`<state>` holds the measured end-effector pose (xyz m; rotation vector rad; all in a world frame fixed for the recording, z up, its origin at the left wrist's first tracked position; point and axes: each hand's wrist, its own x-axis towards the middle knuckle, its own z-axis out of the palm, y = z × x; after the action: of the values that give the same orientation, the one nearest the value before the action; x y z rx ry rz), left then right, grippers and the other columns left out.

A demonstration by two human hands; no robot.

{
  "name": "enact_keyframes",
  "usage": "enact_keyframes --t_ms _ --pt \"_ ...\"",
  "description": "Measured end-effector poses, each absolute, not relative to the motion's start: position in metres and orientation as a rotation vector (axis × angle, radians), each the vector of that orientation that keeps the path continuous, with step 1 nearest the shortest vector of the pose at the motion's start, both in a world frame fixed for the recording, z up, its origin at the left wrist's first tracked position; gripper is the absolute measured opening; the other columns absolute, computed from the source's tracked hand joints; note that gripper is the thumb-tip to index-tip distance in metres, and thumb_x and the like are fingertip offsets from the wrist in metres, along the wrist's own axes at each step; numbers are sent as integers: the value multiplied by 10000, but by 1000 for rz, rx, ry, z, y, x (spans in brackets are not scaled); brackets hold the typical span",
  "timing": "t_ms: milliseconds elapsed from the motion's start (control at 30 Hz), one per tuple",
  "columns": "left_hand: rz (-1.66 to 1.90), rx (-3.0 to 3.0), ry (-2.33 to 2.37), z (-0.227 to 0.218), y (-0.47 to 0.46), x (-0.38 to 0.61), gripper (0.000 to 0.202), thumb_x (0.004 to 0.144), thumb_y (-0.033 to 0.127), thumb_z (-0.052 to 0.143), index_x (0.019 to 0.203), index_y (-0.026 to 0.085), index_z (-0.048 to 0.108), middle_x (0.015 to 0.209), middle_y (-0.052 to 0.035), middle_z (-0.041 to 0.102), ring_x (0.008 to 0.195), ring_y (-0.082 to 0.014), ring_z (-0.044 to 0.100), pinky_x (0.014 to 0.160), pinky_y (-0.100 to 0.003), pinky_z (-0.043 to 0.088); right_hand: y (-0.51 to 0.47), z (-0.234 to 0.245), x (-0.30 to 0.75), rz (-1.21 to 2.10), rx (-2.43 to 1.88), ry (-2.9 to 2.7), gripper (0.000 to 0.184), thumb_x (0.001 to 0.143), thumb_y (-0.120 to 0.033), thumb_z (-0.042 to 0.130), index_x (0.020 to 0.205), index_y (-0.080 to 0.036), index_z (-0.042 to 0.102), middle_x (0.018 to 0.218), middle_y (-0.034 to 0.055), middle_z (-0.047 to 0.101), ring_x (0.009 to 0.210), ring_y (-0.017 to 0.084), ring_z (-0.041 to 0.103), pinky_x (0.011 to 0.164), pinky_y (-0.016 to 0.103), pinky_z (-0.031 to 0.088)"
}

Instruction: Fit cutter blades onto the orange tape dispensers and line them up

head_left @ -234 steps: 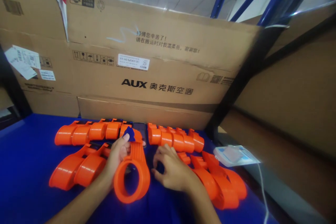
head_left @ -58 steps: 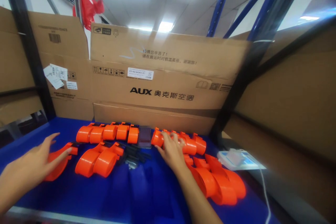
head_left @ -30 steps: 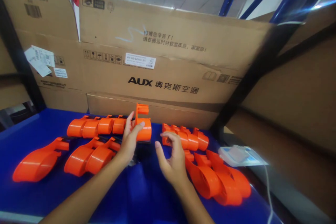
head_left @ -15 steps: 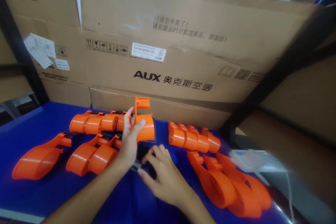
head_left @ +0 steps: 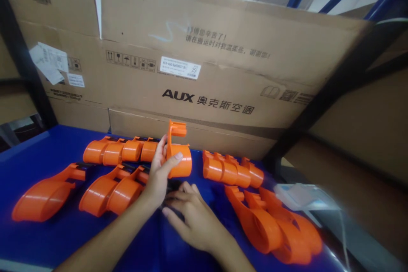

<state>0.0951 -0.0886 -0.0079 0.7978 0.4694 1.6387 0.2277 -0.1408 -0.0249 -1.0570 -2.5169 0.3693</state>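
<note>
My left hand (head_left: 159,174) is closed around an orange plastic piece (head_left: 182,165), a short wide cylinder with an upright arm that ends in a small hooked tab. The piece is held upright above the table, thumb across its front. Lower and to the right, my right hand (head_left: 194,216) reaches over dark small items (head_left: 174,185) on the blue table. Its fingers are bent and the thumb stands apart from them. The fingertips are partly lost against the dark items, whose kind I cannot make out.
Similar orange pieces with black parts at their arms (head_left: 113,153) lie in two rows on the left of the blue table (head_left: 28,170). More orange pieces (head_left: 232,172) lie on the right, near a clear plastic bag (head_left: 302,195). A large cardboard box (head_left: 210,80) stands behind.
My right hand has moved slightly left, its thumb and fingers closer together over the dark items. The orange piece has shifted a little right and down; the dark edge behind it no longer shows.
</note>
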Motion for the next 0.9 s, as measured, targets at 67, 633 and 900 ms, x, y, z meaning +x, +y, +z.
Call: enact_keyframes --t_ms 67,633,900 --pt "1591 804 441 -7 -91 95 729 758 251 765 1432 280 489 1278 -57 672 1187 -262 617 986 -337 467 -139 -27 229 339 -1062 -2503 310 1020 -376 471 989 -244 749 936 67 737 961 246 527 877 396 409" --pt "1521 668 460 -5 -93 94 619 745 286 750 1336 219 580 1161 -71 717 1055 -274 678 920 -392 509 -108 -40 255 462 -1210 -2289 133 932 -298 631 911 -248 753 941 47 679 971 228 582 886 377 448" --pt "1521 665 429 -4 -95 98 594 728 244 769 1299 207 610 1223 -85 706 1090 -274 670 927 -372 512 -111 -42 248 524 -1187 -2313 132 858 -131 635 839 -234 716 992 35 671 995 224 563 933 388 428"
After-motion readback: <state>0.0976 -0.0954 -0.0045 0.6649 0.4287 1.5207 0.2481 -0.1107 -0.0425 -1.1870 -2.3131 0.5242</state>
